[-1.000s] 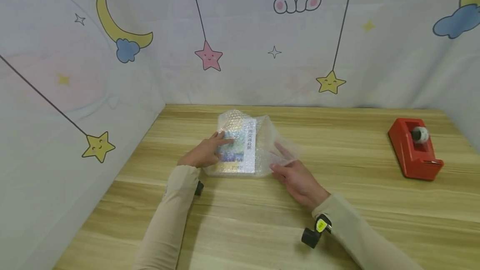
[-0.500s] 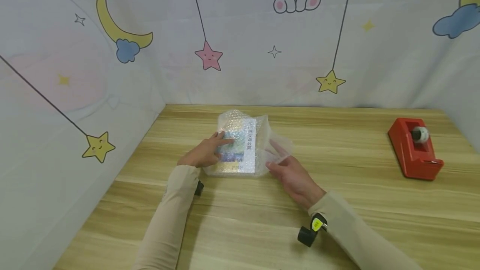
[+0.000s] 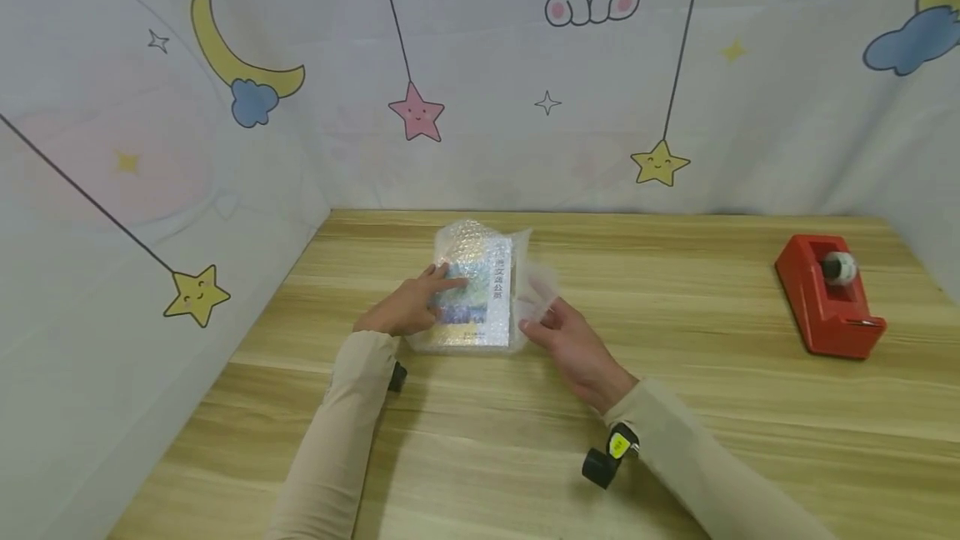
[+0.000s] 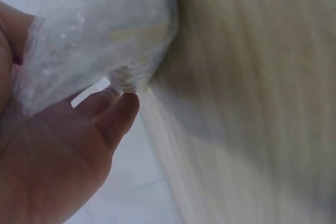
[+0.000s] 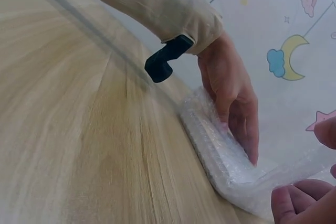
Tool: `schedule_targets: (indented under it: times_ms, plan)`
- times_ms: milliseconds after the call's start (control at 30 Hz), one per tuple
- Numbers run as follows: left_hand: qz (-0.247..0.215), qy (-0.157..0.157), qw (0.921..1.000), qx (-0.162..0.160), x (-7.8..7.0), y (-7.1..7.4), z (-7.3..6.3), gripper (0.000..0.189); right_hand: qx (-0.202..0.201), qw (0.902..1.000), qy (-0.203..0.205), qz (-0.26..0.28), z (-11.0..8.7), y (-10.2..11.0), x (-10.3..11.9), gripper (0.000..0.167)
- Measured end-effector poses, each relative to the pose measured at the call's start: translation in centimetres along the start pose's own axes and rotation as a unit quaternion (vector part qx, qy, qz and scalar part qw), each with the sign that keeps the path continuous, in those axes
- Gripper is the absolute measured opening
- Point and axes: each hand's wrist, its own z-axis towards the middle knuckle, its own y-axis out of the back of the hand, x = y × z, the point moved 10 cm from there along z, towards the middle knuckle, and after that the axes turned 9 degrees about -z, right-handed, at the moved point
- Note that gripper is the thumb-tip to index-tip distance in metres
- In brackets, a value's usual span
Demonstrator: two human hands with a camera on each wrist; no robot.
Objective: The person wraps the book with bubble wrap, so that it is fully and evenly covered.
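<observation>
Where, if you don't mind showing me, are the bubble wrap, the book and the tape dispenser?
Bubble wrap (image 5: 212, 153): right wrist view, on its long near side.
Book (image 3: 482, 298): head view, middle of its cover, seen through the wrap.
Tape dispenser (image 3: 836, 319): head view, on its red body.

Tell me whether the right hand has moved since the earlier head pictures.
Yes: the right hand has moved left, farther from the red tape dispenser.

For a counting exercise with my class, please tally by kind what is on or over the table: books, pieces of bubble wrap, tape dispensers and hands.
Book: 1
Bubble wrap: 1 piece
Tape dispenser: 1
Hands: 2 (left hand, right hand)
Total: 5
</observation>
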Motion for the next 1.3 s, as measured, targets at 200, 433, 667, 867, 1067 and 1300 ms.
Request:
schedule_targets:
  times_ms: [200, 433, 667, 867, 1067, 1300]
  plan:
    - [0.004, 0.002, 1.0, 0.0, 0.1, 0.0, 0.0, 0.067, 0.003, 0.9997, 0.004, -0.025, 0.3, -0.4, 0.2, 0.063]
    - [-0.003, 0.004, 1.0, 0.003, 0.2, 0.0, 0.0, 0.068, -0.001, 0.999, 0.01, -0.043, 0.7, -1.0, 0.3, 0.063]
    - [-0.012, 0.012, 0.9999, 0.0, 0.2, 0.0, -0.1, 0.068, 0.002, 0.9984, 0.021, -0.053, 0.9, -1.7, 0.7, 0.062]
    - [-0.017, 0.011, 0.9998, -0.003, 0.3, 0.0, 0.0, 0.067, 0.001, 0.9971, 0.024, -0.073, 1.0, -2.1, 0.8, 0.059]
    - [-0.013, 0.015, 0.9997, -0.012, 0.4, 0.1, 0.0, 0.066, 0.016, 0.9963, 0.018, -0.083, 1.5, -2.9, 0.5, 0.06]
    - [-0.055, 0.03, 0.9977, -0.026, 0.8, 0.5, -0.7, 0.073, 0.054, 0.9926, 0.023, -0.106, 2.0, -3.7, 0.6, 0.06]
